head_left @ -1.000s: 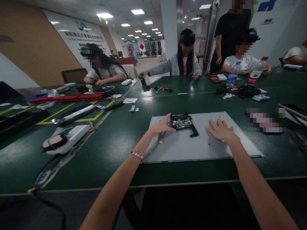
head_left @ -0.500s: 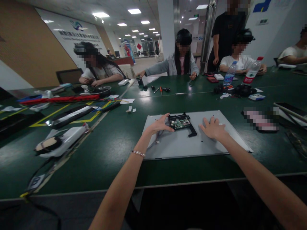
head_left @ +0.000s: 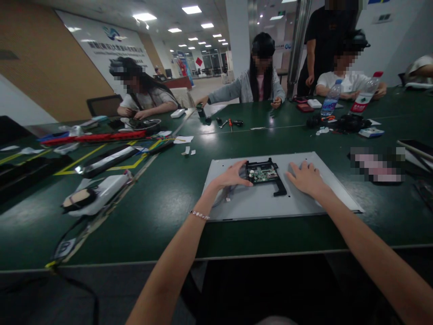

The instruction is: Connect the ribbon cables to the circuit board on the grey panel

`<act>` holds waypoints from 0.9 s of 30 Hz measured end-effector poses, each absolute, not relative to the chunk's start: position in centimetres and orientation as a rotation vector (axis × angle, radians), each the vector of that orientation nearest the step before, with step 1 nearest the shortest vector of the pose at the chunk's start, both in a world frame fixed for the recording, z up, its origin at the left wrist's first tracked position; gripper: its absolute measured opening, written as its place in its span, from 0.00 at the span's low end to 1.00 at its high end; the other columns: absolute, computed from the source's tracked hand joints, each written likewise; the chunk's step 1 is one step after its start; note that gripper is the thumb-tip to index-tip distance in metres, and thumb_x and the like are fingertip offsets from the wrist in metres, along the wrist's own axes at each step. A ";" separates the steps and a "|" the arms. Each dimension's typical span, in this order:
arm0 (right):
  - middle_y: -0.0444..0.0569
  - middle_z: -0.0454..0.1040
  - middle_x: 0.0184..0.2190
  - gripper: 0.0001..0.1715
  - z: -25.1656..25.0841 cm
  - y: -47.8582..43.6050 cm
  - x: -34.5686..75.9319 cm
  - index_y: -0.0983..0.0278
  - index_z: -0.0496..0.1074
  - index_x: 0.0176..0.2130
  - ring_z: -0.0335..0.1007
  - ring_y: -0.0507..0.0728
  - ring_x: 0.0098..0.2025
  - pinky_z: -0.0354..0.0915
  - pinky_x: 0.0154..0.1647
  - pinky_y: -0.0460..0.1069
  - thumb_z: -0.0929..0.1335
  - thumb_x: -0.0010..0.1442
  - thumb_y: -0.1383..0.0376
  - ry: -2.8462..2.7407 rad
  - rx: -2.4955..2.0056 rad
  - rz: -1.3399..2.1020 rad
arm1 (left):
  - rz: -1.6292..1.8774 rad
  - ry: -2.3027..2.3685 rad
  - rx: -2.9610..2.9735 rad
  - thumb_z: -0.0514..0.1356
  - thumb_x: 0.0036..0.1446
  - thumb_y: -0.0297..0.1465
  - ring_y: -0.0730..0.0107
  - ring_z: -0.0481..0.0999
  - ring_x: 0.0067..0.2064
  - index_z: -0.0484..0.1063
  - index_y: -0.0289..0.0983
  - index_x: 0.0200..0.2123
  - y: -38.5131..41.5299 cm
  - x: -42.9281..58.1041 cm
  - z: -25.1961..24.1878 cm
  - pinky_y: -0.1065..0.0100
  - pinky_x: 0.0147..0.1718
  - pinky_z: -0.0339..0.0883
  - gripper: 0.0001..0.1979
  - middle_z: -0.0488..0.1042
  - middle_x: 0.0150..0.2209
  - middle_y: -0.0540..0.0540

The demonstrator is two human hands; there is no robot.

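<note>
A flat light-grey panel (head_left: 250,205) lies on the green table in front of me. On it sits a black plastic frame (head_left: 280,187) with a green circuit board (head_left: 262,174) inside. My left hand (head_left: 233,175) is at the frame's left end, its thumb on the near corner and its fingers on the far corner. My right hand (head_left: 307,178) rests on the panel to the right of the frame, fingers spread and holding nothing. A thin grey cable (head_left: 221,197) shows on the panel under my left wrist.
A pink phone-like object (head_left: 377,168), partly blurred, lies right of the panel. Two bottles (head_left: 331,97) stand farther back. Small tools (head_left: 231,124) and paper scraps (head_left: 187,150) lie beyond the panel. At left is a white device (head_left: 98,194). Co-workers sit across the table.
The view has shifted slightly, so everything sits a little further right in the picture. Both hands keep their places on the frame and panel.
</note>
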State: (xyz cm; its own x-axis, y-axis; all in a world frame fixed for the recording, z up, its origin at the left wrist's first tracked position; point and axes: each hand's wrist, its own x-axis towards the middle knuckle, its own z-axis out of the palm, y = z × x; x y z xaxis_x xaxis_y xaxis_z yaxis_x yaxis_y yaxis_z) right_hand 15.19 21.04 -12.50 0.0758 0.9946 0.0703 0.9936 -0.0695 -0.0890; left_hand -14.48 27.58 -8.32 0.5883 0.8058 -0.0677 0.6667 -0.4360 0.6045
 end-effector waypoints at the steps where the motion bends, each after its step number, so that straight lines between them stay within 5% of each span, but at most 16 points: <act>1: 0.72 0.60 0.60 0.35 -12.6 21.1 15.3 0.65 0.58 0.64 0.56 0.79 0.60 0.55 0.53 0.71 0.55 0.67 0.49 -2.057 -2.195 0.023 | 0.300 1.161 2.244 0.67 0.43 0.46 0.44 0.51 0.67 0.47 0.34 0.68 27.4 -14.4 -8.2 0.48 0.65 0.44 0.53 0.51 0.67 0.34; 5: 0.66 0.64 0.59 0.33 -12.8 21.8 16.0 0.63 0.61 0.62 0.56 0.76 0.62 0.53 0.55 0.73 0.56 0.66 0.49 -2.049 -1.990 0.128 | 0.283 1.154 2.284 0.65 0.44 0.47 0.43 0.51 0.67 0.47 0.33 0.68 27.0 -14.3 -8.0 0.49 0.65 0.43 0.53 0.51 0.67 0.34; 12: 0.53 0.58 0.66 0.45 -12.2 22.6 15.2 0.58 0.50 0.68 0.56 0.67 0.65 0.55 0.63 0.64 0.65 0.59 0.45 -2.110 -1.375 0.459 | 0.297 1.130 2.317 0.65 0.45 0.49 0.45 0.51 0.67 0.45 0.33 0.69 27.2 -14.3 -8.4 0.48 0.65 0.43 0.54 0.50 0.68 0.34; 27: 0.49 0.52 0.68 0.48 -12.9 23.5 14.7 0.52 0.50 0.68 0.52 0.68 0.66 0.52 0.65 0.67 0.68 0.56 0.45 -2.221 -1.277 0.456 | 0.216 1.198 2.325 0.63 0.46 0.50 0.43 0.51 0.67 0.45 0.35 0.69 26.6 -13.8 -7.7 0.48 0.64 0.42 0.53 0.51 0.68 0.35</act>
